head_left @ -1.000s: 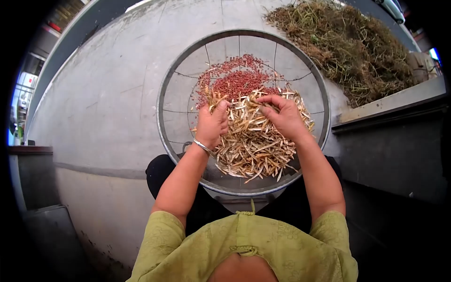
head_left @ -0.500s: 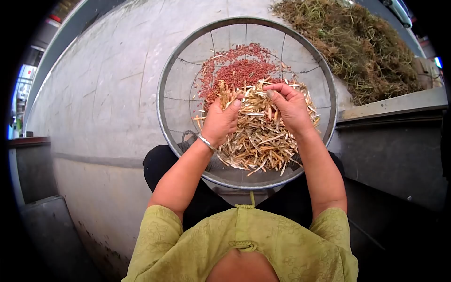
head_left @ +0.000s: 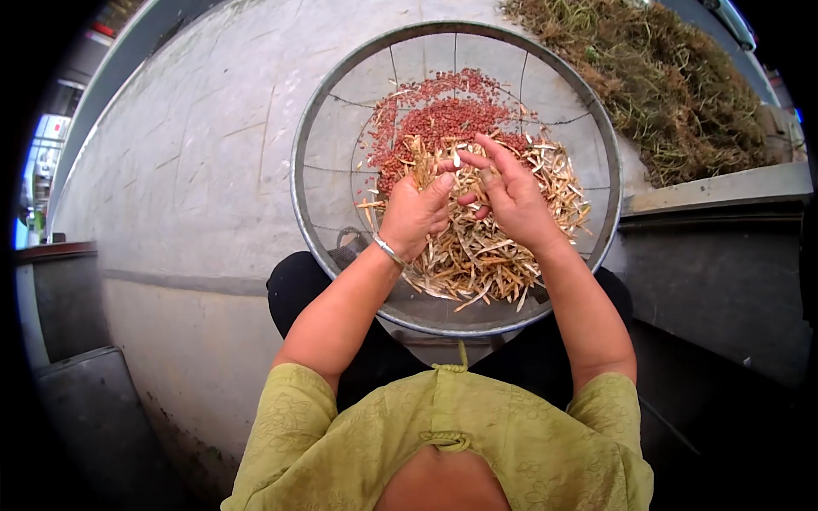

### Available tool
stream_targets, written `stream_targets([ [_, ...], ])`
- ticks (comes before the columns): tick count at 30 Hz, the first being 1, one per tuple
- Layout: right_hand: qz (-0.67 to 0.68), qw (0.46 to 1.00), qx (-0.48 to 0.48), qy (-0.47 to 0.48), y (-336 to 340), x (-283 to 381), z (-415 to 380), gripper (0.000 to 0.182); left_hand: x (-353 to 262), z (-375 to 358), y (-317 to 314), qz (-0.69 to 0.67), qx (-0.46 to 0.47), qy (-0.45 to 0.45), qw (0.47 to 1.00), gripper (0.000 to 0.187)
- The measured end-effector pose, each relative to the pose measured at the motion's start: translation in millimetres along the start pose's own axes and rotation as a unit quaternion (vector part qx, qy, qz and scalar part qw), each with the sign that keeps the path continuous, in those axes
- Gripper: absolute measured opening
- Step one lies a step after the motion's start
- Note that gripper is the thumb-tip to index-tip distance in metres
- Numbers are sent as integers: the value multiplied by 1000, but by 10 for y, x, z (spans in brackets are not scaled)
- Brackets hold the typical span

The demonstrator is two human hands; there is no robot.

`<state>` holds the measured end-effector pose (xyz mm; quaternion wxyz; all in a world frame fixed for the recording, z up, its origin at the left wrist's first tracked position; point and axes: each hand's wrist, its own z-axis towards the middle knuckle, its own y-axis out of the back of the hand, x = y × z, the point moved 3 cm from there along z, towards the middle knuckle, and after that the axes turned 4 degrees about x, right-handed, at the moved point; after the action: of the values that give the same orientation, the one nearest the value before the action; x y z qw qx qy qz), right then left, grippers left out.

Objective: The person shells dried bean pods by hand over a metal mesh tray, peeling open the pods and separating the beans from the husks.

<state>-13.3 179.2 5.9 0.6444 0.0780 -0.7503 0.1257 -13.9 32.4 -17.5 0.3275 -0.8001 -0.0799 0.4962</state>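
Observation:
A large round mesh sieve (head_left: 300, 183) rests over my lap. Toward its far side, red beans (head_left: 452, 119) are spread across the mesh, while dry, pale bean pods (head_left: 486, 264) make a heap in the near half. My left hand (head_left: 415, 213), wearing a metal bangle, is closed around a small bunch of dry pods (head_left: 417, 157) above the heap. Close beside it on the right is my right hand (head_left: 514, 198), its fingers apart and pointing toward the left one. A small pale pod piece (head_left: 457, 160) shows at the right hand's fingertips, between the two hands.
A big pile of dried plants (head_left: 665, 94) lies on the ground at the far right. In front of it runs a pale ledge (head_left: 724, 189) above a dark panel. Concrete floor (head_left: 187, 153) stretches to the left, with a dark box-like thing (head_left: 102, 409) at the lower left.
My right hand has moved left toward the left one, and its thumb and fingers have spread from a pinch. The left hand keeps its bunch of pods. The view has shifted slightly.

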Motion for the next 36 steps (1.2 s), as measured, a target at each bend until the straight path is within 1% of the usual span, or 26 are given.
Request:
stream_targets([
  [2, -118, 991, -15, 54, -60, 88, -18, 53, -1, -2, -10, 35, 13, 12, 999, 25],
  [3, -131, 989, 7, 62, -73, 78, -12, 64, -14, -9, -38, 35, 3, 13, 999, 26],
  [4, -131, 989, 8, 61, -88, 46, -8, 64, -1, -6, -45, 35, 2, 13, 999, 26],
  [6, -208, 966, 21, 153, -169, 42, -1, 69, 38, 8, -33, 56, -8, 28, 998, 26],
  [7, -209, 967, 38, 143, -207, 69, -13, 71, 75, 18, -5, 46, -6, 19, 999, 20],
  [8, -209, 967, 38, 143, -230, 50, -6, 71, 92, 25, 4, 46, -7, 19, 999, 20],
  [10, -266, 943, 28, 200, -276, 19, -8, 69, 89, 38, 7, 79, -31, 16, 996, 13],
  [12, -264, 942, 30, 206, -278, 14, 3, 68, 81, 47, 25, 80, -43, 22, 996, 11],
  [14, -297, 932, 26, 205, -242, 26, 2, 72, 52, 51, 38, 20, -28, 5, 999, 11],
  [16, -274, 950, 1, 151, -145, 38, -5, 65, -12, 64, 90, 16, -30, -10, 999, 11],
  [18, -132, 990, 26, 30, -38, 7, -7, 47, -81, 61, 146, 5, -34, -39, 999, 13],
  [19, -121, 993, -2, 3, -21, 27, -17, 26, -98, 51, 152, 5, -29, -41, 999, 12],
  [20, -122, 993, -1, 3, -28, -9, -11, 26, -90, 49, 150, 5, -30, -42, 999, 12],
  [22, -69, 997, -33, 29, -58, -62, -5, 16, -59, 45, 135, 52, -41, -50, 997, 13],
  [23, -82, 993, -58, 60, -86, -48, -12, 11, -43, 40, 115, 52, -41, -49, 997, 13],
  [24, -82, 993, -59, 59, -95, -55, -10, 11, -38, 36, 95, 60, -46, -53, 996, 13],
  [26, -165, 981, -79, 70, -97, -68, 0, 7, -44, 29, 76, 68, -50, -56, 995, 13],
  [28, -175, 978, -80, 83, -115, -49, -4, 6, -66, 38, 56, 35, -32, -56, 997, 13],
  [30, -70, 996, -41, 25, -143, -30, -17, 9, -80, 39, 40, 25, -27, -48, 998, 13],
  [31, -34, 999, -31, 14, -150, -44, -14, 12, -77, 37, 37, 15, -23, -38, 999, 14],
  [32, -34, 999, -31, 13, -148, -48, -11, 12, -77, 39, 44, 15, -23, -38, 999, 14],
  [34, 18, 1000, -19, 0, -157, -76, -9, 12, -74, 39, 51, 15, -3, -43, 999, 13],
  [36, 17, 1000, -21, 0, -161, -108, -4, 13, -94, 17, 22, 14, -4, -48, 999, 12],
])
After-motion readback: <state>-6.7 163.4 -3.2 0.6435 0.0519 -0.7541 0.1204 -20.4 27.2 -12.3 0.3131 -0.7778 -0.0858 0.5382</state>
